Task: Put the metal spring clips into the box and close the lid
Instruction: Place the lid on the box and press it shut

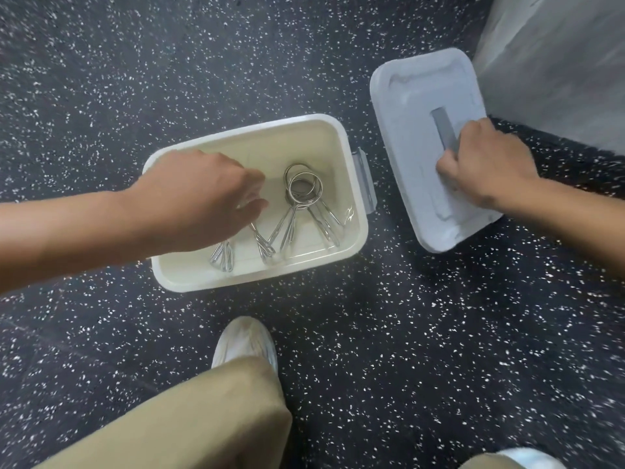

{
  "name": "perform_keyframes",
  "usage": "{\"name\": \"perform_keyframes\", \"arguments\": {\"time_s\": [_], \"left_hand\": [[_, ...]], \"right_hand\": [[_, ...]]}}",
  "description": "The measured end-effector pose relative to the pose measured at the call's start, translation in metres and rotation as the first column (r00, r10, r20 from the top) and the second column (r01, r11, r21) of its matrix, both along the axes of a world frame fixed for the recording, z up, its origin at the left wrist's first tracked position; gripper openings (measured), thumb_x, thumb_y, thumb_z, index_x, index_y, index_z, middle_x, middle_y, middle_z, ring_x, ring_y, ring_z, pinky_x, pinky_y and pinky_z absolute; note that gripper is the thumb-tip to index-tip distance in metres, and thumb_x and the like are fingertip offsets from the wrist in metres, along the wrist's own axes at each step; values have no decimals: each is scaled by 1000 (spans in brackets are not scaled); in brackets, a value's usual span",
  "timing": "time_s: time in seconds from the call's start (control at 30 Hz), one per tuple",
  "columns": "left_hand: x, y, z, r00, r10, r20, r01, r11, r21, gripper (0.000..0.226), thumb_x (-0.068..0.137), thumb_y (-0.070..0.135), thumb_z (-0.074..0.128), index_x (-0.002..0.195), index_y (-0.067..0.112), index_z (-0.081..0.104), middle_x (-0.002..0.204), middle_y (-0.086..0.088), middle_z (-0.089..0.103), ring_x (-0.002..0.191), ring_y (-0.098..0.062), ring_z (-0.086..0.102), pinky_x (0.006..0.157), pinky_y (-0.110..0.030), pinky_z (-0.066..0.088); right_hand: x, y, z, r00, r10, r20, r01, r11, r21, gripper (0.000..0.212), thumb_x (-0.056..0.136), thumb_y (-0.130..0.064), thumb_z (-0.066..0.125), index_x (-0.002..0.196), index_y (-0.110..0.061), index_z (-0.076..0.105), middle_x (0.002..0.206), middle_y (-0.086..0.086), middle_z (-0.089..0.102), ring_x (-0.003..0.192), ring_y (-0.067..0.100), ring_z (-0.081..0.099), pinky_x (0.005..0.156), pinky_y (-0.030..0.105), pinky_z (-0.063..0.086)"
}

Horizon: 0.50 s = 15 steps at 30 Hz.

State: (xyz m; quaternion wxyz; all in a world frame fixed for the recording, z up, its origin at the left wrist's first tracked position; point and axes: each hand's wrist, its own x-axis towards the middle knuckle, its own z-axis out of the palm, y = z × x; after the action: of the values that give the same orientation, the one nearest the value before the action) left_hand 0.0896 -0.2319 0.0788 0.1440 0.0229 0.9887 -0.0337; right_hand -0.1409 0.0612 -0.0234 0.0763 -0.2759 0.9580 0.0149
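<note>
A cream plastic box stands uncovered on the floor with several metal spring clips lying inside. My left hand reaches into the box from the left, fingers loosely curled over one clip. That clip's wire handles stick out below my palm, and its coil is hidden. The white lid lies flat on the floor to the right of the box. My right hand is closed around the lid's grey handle.
The floor is dark speckled rubber. A grey latch hangs on the box's right side. My khaki trouser leg and white shoe are just in front of the box. A pale wall or block rises at the far right.
</note>
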Motion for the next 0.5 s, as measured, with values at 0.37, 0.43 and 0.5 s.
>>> {"name": "perform_keyframes", "arguments": {"time_s": [0.37, 0.43, 0.5], "left_hand": [[5, -6, 10, 981, 147, -128, -138, 987, 78, 35, 95, 53, 41, 83, 25, 59, 76, 1, 70, 63, -31, 63, 54, -31, 45], [6, -13, 13, 965, 204, -167, -191, 977, 91, 35, 96, 54, 40, 85, 26, 57, 74, -1, 71, 63, -31, 63, 55, -33, 48], [6, -21, 19, 942, 278, -187, -260, 959, 114, 31, 96, 54, 38, 89, 27, 52, 74, -4, 70, 64, -34, 63, 57, -37, 50]], "right_hand": [[33, -31, 77, 911, 409, -61, -410, 912, 4, 23, 91, -32, 45, 83, -11, 38, 82, 9, 40, 60, 29, 36, 63, 38, 27], [39, -46, 86, 862, 504, -58, -502, 864, 42, 24, 89, -34, 41, 81, -12, 37, 78, 9, 42, 55, 28, 35, 61, 39, 30], [49, -65, 93, 800, 595, -70, -592, 803, 70, 23, 87, -36, 36, 81, -14, 35, 76, 7, 39, 51, 25, 29, 61, 38, 28]]}}
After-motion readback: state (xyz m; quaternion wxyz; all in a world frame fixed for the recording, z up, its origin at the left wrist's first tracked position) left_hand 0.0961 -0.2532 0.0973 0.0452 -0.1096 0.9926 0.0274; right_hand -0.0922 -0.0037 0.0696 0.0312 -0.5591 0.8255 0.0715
